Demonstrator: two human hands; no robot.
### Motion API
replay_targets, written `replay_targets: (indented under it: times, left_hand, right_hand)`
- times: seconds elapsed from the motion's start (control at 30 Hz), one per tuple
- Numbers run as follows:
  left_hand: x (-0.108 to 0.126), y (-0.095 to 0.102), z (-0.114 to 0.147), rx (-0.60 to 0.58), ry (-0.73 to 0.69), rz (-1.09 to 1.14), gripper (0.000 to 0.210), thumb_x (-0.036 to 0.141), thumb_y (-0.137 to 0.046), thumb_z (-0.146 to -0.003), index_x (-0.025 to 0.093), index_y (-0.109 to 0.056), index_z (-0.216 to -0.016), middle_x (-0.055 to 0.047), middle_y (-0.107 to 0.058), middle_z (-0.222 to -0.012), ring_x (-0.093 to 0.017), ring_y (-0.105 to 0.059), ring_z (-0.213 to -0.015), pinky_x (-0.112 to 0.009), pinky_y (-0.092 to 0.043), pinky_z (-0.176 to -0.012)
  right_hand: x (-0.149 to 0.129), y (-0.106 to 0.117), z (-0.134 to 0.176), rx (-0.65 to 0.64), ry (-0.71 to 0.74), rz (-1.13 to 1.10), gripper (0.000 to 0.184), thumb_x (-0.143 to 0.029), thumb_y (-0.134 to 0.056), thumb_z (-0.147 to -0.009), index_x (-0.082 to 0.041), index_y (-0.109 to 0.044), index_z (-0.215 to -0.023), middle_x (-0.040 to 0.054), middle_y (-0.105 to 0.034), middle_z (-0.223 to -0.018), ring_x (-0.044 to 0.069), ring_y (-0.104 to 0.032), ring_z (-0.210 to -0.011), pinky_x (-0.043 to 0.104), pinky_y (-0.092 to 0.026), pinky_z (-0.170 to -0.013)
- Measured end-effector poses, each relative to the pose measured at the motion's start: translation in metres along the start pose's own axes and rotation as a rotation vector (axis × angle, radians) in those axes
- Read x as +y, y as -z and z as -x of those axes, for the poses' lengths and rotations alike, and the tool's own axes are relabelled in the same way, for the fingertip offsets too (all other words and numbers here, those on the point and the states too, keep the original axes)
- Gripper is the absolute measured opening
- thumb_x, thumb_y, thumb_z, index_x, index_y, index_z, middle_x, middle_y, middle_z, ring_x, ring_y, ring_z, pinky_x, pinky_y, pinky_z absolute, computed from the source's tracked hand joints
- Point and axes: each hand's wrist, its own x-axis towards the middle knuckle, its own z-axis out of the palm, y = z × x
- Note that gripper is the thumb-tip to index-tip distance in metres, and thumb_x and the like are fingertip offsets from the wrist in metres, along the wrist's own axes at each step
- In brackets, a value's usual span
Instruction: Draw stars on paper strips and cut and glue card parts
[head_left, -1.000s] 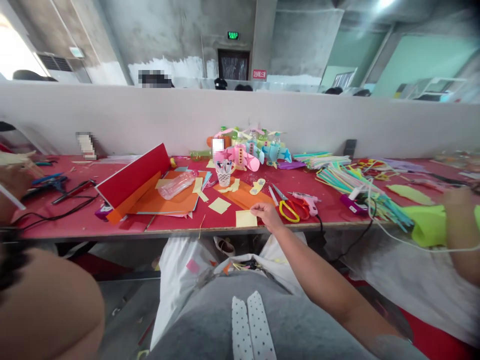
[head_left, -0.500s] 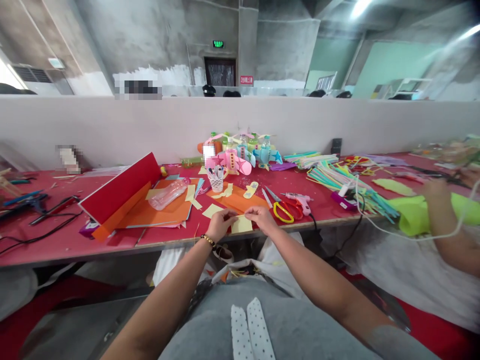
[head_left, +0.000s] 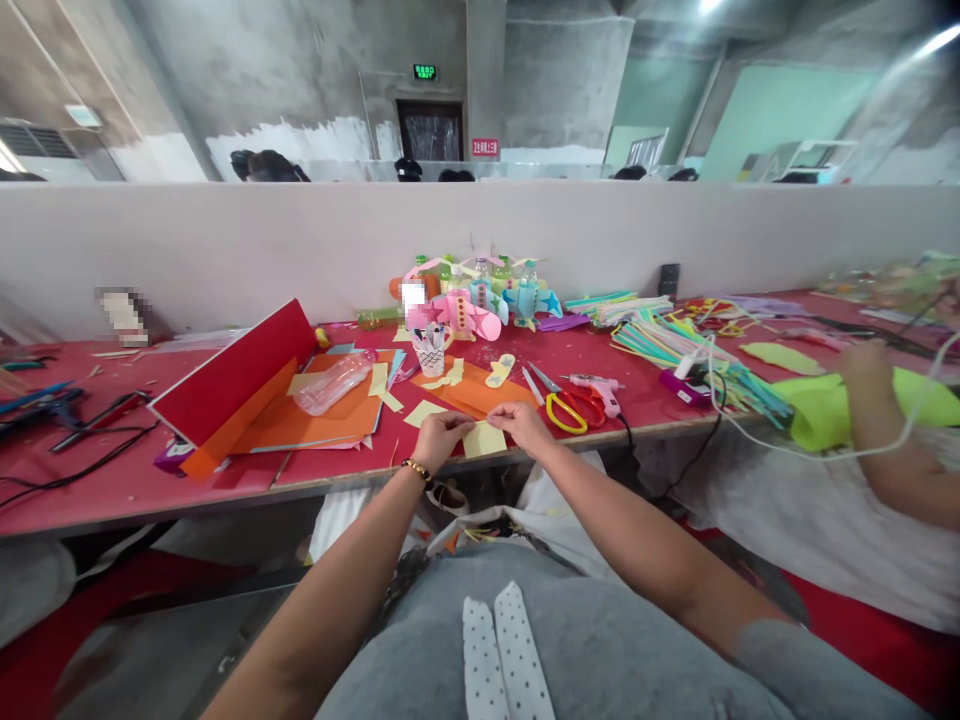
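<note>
Nearest: pale yellow paper (head_left: pixel 486 441), on the near side of the cup of pens (head_left: pixel 430 358) and slightly right of it, by the edge of the red worktop (head_left: pixel 307 468). Left hand (head_left: pixel 442 440) and right hand (head_left: pixel 523 428) meet at the sheet's far edge. Fingers of both pinched onto that edge; whether it is being turned over, or a thinner piece is held there, too small to tell.

Loose yellow piece (head_left: pixel 423 411) between the cup and the left hand, flat.

Right of cup, nearer side: yellow-handled scissors (head_left: pixel 566 412) lying down, a pink glue gun (head_left: pixel 596 392) behind them. Neither hand on either.

Left of cup: clear pinkish bottle (head_left: pixel 334 384) on its side on orange sheets (head_left: pixel 262 430), no paper wrapped around it.

Right of cup, about level: small pale spotted cutout (head_left: pixel 500 370). Farther right: bundle of coloured strips (head_left: pixel 660 350), then another person's hand (head_left: pixel 866 365) by bright green sheeting (head_left: pixel 817 412).

Beyond cup: a cluster of paper-dressed bottles (head_left: pixel 461 312), with wings and stars; white partition (head_left: pixel 337 235) behind.

Progress, my reading: the clustered bottles look finished or nearly so; paper in hand seems barely worked, the lying bottle undecorated.
</note>
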Motion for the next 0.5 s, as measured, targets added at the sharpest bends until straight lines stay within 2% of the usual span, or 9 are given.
replay_targets:
  times: [0.23,0.5]
  left_hand:
    - [0.0103,-0.0079,-0.0011,-0.040,0.041,-0.002,0.031,0.042,-0.069,-0.069,0.015,-0.075,-0.082,-0.005,-0.073,-0.073,-0.018,-0.063,-0.064,-0.026,-0.048,-0.058]
    - [0.0110,-0.0053,0.0012,-0.049,0.044,-0.018,0.031,0.043,-0.067,-0.070,0.014,-0.074,-0.080,-0.003,-0.069,-0.065,-0.016,-0.059,-0.059,-0.024,-0.044,-0.054]
  right_hand:
    - [0.0027,0.0004,-0.0023,-0.013,-0.017,0.012,0.027,-0.044,-0.072,-0.067,-0.019,-0.073,-0.077,-0.0001,-0.068,-0.067,0.015,-0.059,-0.061,0.027,-0.046,-0.061]
    - [0.0013,-0.0004,-0.0002,-0.023,-0.028,0.039,0.026,-0.044,-0.071,-0.070,-0.019,-0.071,-0.076,-0.0007,-0.067,-0.065,0.015,-0.058,-0.059,0.026,-0.045,-0.059]
